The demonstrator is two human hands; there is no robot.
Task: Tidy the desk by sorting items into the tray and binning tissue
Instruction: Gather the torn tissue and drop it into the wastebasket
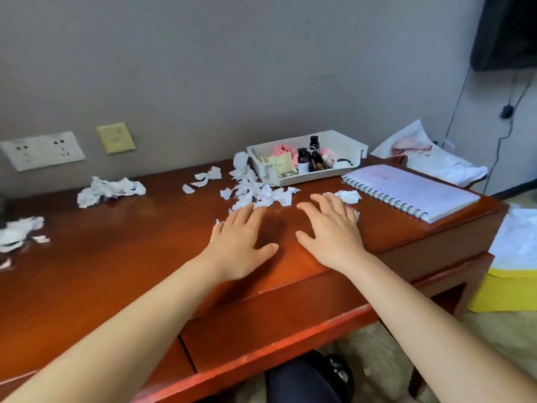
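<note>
My left hand [241,239] and my right hand [329,228] lie flat and open on the red-brown desk [130,257], palms down, holding nothing. Just beyond their fingertips lies a scatter of torn white tissue scraps [255,193]. A crumpled tissue ball [348,196] sits by my right fingertips. The white tray [345,173] stands at the back of the desk and holds dark bottles [303,155], a pink item [280,149] and small packets. More crumpled tissue [110,190] lies at the back left, and further tissue [20,231] at the far left edge.
A spiral notebook [412,193] lies at the desk's right end, with white cloth or paper [436,161] behind it. Wall sockets [43,149] sit on the left wall. A yellow box with white lining [511,286] stands on the floor to the right.
</note>
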